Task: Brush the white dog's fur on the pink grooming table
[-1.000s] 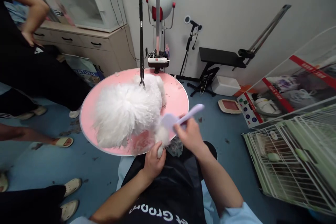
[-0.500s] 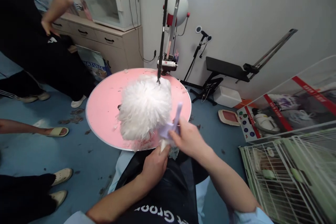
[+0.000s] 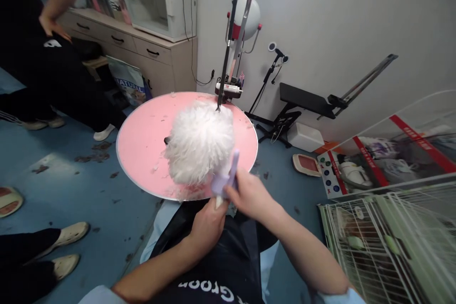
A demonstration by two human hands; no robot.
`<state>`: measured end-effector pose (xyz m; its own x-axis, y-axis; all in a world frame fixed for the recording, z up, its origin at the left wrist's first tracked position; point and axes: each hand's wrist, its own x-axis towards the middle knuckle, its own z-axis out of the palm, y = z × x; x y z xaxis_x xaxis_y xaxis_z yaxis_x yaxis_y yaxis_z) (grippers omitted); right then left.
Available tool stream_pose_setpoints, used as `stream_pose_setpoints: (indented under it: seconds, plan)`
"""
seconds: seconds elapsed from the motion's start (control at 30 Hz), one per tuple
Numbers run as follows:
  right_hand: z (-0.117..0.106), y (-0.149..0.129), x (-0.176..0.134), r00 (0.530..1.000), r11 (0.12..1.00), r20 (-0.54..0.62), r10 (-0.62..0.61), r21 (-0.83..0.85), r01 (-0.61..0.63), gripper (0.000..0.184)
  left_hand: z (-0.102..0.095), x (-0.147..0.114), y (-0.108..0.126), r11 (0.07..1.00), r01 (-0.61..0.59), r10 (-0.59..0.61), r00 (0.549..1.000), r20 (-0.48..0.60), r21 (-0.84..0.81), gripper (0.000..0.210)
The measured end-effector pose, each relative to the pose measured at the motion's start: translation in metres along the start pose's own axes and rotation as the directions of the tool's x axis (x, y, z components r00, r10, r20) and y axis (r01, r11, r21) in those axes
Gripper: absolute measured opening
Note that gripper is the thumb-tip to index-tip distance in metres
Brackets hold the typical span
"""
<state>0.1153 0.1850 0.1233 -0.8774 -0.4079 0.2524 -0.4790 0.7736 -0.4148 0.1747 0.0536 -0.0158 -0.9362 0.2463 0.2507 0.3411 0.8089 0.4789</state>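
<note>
A fluffy white dog (image 3: 201, 145) is on a round pink grooming table (image 3: 142, 147), with a black strap (image 3: 227, 52) running down to it from above. My right hand (image 3: 251, 197) grips a lilac slicker brush (image 3: 221, 183), its head at the fur on the dog's near right side. Just below the brush, my left hand (image 3: 208, 223) is closed around what looks like the dog's white leg (image 3: 218, 201), at the table's near edge. Most of the leg is hidden by my fingers and the brush.
A metal grooming arm (image 3: 245, 23) rises behind the table. People in dark trousers stand to the left, one with a hand (image 3: 53, 26) on the hip. Wire cages (image 3: 377, 242) are at the right. Hair clumps (image 3: 93, 156) lie on the blue floor.
The brush and my right hand have shifted slightly left and down, with the brush still at the fur. My left hand keeps its grip. The view has tilted a little, and a slippered foot has moved left.
</note>
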Motion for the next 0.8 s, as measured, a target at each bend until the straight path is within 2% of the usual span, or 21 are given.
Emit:
stream_pose_setpoints:
  seconds: [0.03, 0.1, 0.13, 0.17, 0.23, 0.27, 0.3, 0.37, 0.4, 0.43, 0.5, 0.53, 0.63, 0.67, 0.73, 0.77, 0.8]
  plan:
    - [-0.001, 0.0, -0.001, 0.997, 0.999, -0.062, 0.041, -0.01, -0.042, 0.018, -0.001, -0.001, 0.0, 1.0, 0.002, -0.002, 1.0, -0.005, 0.001, 0.042]
    - [-0.003, 0.001, -0.004, 0.961, 0.995, -0.258, 0.099, 0.001, -0.102, 0.02, -0.003, -0.002, 0.0, 1.0, 0.011, -0.011, 1.0, 0.003, 0.004, 0.041]
    - [-0.003, 0.002, -0.005, 0.955, 0.995, -0.281, 0.099, 0.024, -0.096, 0.022, -0.003, -0.002, 0.0, 1.0, 0.011, -0.011, 1.0, 0.009, 0.002, 0.04]
    - [-0.003, 0.002, -0.006, 0.966, 0.996, -0.242, 0.086, 0.05, -0.077, 0.022, -0.003, -0.003, -0.001, 1.0, 0.011, -0.011, 1.0, 0.014, -0.001, 0.04]
    - [-0.001, 0.004, -0.006, 0.995, 0.994, -0.069, 0.071, 0.089, -0.065, 0.019, -0.003, -0.004, -0.001, 1.0, 0.005, -0.005, 1.0, -0.001, -0.01, 0.039]
    - [0.0, 0.005, -0.006, 0.994, 0.992, -0.06, 0.092, 0.089, -0.086, 0.019, -0.002, -0.004, -0.002, 1.0, 0.001, -0.002, 1.0, -0.015, -0.015, 0.04]
    - [0.0, 0.006, -0.006, 0.983, 0.99, -0.134, 0.126, 0.085, -0.115, 0.02, -0.001, -0.004, -0.002, 1.0, 0.0, 0.0, 1.0, -0.026, -0.018, 0.04]
    - [0.0, 0.007, -0.006, 0.93, 0.985, -0.327, 0.166, 0.097, -0.141, 0.023, -0.001, -0.005, -0.002, 1.0, 0.006, -0.007, 0.999, -0.033, -0.022, 0.04]
    - [0.0, 0.006, -0.007, 0.932, 0.986, -0.329, 0.153, 0.113, -0.122, 0.024, -0.001, -0.005, -0.002, 1.0, 0.005, -0.006, 1.0, -0.031, -0.023, 0.039]
    - [0.001, 0.006, -0.007, 0.955, 0.987, -0.266, 0.13, 0.131, -0.098, 0.024, -0.001, -0.005, -0.002, 1.0, 0.005, -0.006, 1.0, -0.03, -0.022, 0.039]
    - [0.002, 0.004, -0.008, 0.993, 0.985, -0.067, 0.098, 0.15, -0.087, 0.02, -0.002, -0.005, -0.001, 1.0, -0.004, 0.003, 0.999, -0.049, -0.019, 0.04]
    - [0.003, 0.004, -0.008, 0.992, 0.984, -0.056, 0.116, 0.141, -0.107, 0.02, -0.003, -0.005, 0.0, 1.0, -0.011, 0.01, 0.998, -0.063, -0.016, 0.04]
    - [0.006, 0.005, -0.01, 0.937, 0.979, -0.295, 0.188, 0.133, -0.154, 0.024, -0.004, -0.004, 0.001, 1.0, -0.02, 0.019, 0.996, -0.083, -0.017, 0.04]
    - [0.007, 0.007, -0.011, 0.942, 0.979, -0.286, 0.177, 0.152, -0.138, 0.025, -0.004, -0.004, 0.001, 0.999, -0.026, 0.024, 0.996, -0.082, -0.029, 0.04]
    - [0.007, 0.011, -0.011, 0.984, 0.973, -0.117, 0.136, 0.201, -0.111, 0.022, -0.003, -0.004, 0.0, 0.998, -0.033, 0.028, 0.995, -0.094, -0.06, 0.038]
    - [0.007, 0.014, -0.01, 0.99, 0.97, -0.052, 0.133, 0.214, -0.119, 0.021, -0.001, -0.004, 0.0, 0.996, -0.036, 0.028, 0.994, -0.109, -0.077, 0.037]
    - [0.007, 0.017, -0.01, 0.985, 0.968, -0.079, 0.154, 0.215, -0.134, 0.021, 0.001, -0.005, -0.001, 0.994, -0.04, 0.027, 0.991, -0.129, -0.101, 0.037]
